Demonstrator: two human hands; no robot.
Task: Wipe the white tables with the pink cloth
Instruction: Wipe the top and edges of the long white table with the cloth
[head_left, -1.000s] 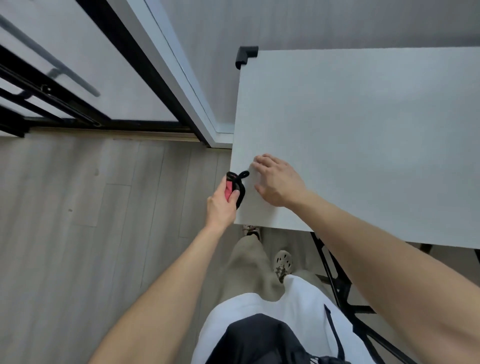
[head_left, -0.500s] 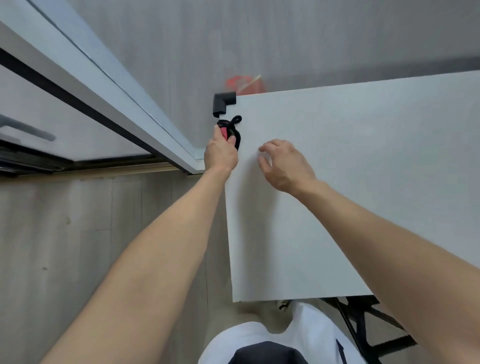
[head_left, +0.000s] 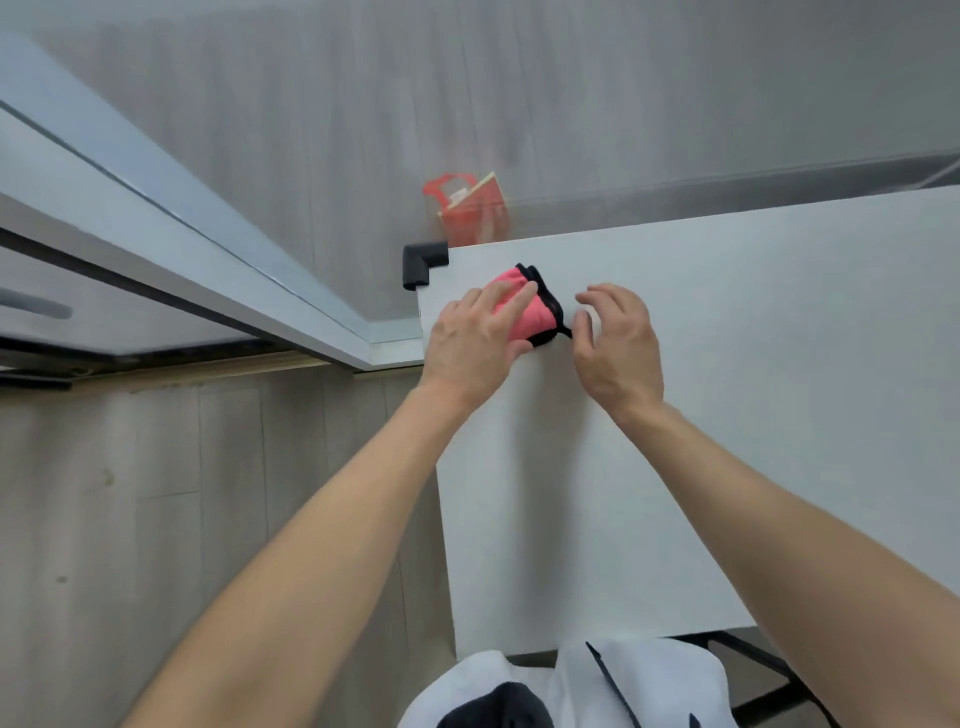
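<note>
At the upper left of the frame a pale door frame (head_left: 218, 249) slants down over the wood-look floor (head_left: 156, 519). Toward the centre, a black corner guard (head_left: 422, 261) caps the white table's (head_left: 753, 415) far left corner, with a red container (head_left: 470, 215) just behind the edge, blurred. The left hand (head_left: 470, 348) lies on the pink cloth (head_left: 527, 312), fingers laid fairly straight across it, pressing it to the tabletop just beside that corner. The cloth's black trim faces right. Just to its right, the right hand (head_left: 618, 345) hovers low over the table with fingers loosely bent, gripping nothing visible; whether its thumb touches the trim cannot be told.
</note>
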